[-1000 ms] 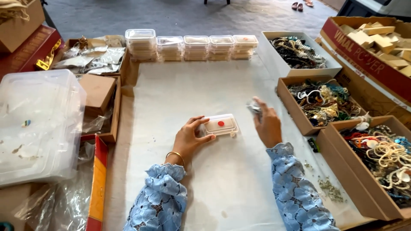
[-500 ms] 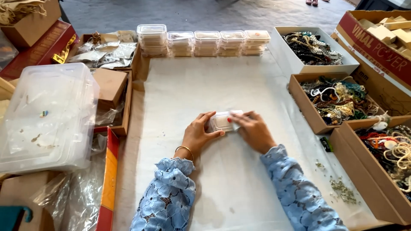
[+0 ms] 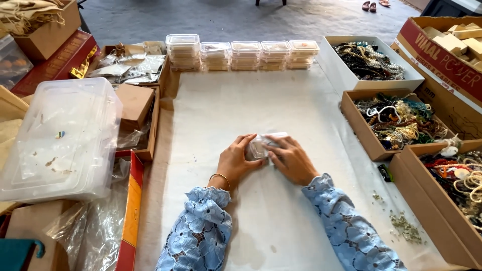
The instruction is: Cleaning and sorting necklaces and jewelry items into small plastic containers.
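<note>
Red printed carton (image 3: 436, 55) far right; stacked clear plastic boxes (image 3: 241, 52) along the far edge.

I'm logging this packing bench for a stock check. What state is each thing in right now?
small clear box: held between both hands, lid state hidden
left hand: gripping the box
right hand: gripping the box, fingers over its top
stacked clear boxes: closed, in a row
large plastic tub: lid on, nearly bare inside
white jewellery box: open, full
brown jewellery box: open, full
</note>
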